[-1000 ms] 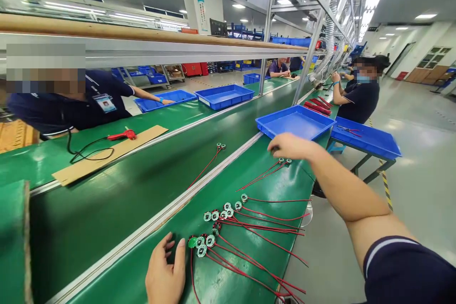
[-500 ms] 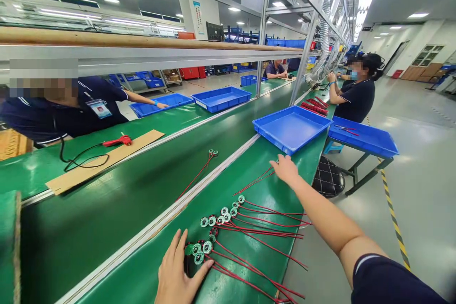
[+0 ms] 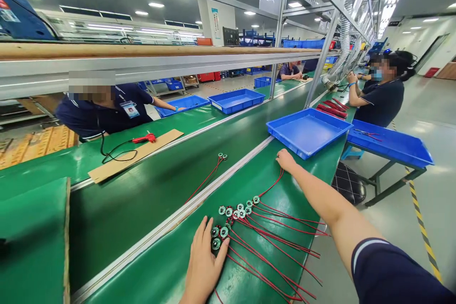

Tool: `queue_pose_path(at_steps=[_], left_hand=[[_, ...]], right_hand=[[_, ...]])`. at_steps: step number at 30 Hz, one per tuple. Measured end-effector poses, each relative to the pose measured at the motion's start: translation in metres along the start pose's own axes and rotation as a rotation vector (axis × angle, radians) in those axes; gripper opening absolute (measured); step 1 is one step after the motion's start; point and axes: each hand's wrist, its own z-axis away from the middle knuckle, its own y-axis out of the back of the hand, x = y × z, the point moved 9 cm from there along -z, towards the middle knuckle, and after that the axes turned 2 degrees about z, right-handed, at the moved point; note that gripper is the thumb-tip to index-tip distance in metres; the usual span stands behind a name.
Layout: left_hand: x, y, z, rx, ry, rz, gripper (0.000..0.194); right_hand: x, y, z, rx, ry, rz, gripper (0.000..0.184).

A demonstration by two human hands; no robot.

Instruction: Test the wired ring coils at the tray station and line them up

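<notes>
Small round green circuit boards with long red wires lie in a loose row on the green bench. At the near end, my left hand rests with thumb and fingers spread around a few of the boards. Further along, my right hand is closed just in front of a blue tray. Two red wires trail from its fingers down towards the row; the board end is hidden in the grip.
Another pair of wired boards lies on the sunken belt beyond the metal rail. A person sits opposite, near a red tool on cardboard. Red wire bundles lie behind the tray, near a masked person.
The view has swung left, shifting everything rightwards. My right hand has turned, and the wires it holds now bend down from its fingers. My left hand stays spread by the boards.
</notes>
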Motion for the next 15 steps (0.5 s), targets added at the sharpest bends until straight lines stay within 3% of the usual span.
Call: queue_pose_path(at_steps=[7,9,11,15], left_hand=[[0.026,-0.004,-0.012,-0.048,-0.141,-0.098,0.077],[0.032,-0.013,-0.021,-0.087,-0.185,-0.165,0.077],[0.036,-0.022,-0.031,-0.112,-0.207,-0.218,0.074],[0.043,-0.035,-0.046,-0.120,-0.176,-0.276,0.060]], right_hand=[[0.014,0.118,-0.013,0.186,0.234,-0.043,0.028],[0.001,0.133,-0.005,0.169,0.387,-0.068,0.025],[-0.021,0.116,0.013,0.046,0.553,-0.092,0.021],[-0.069,0.025,0.065,-0.229,0.695,-0.098,0.017]])
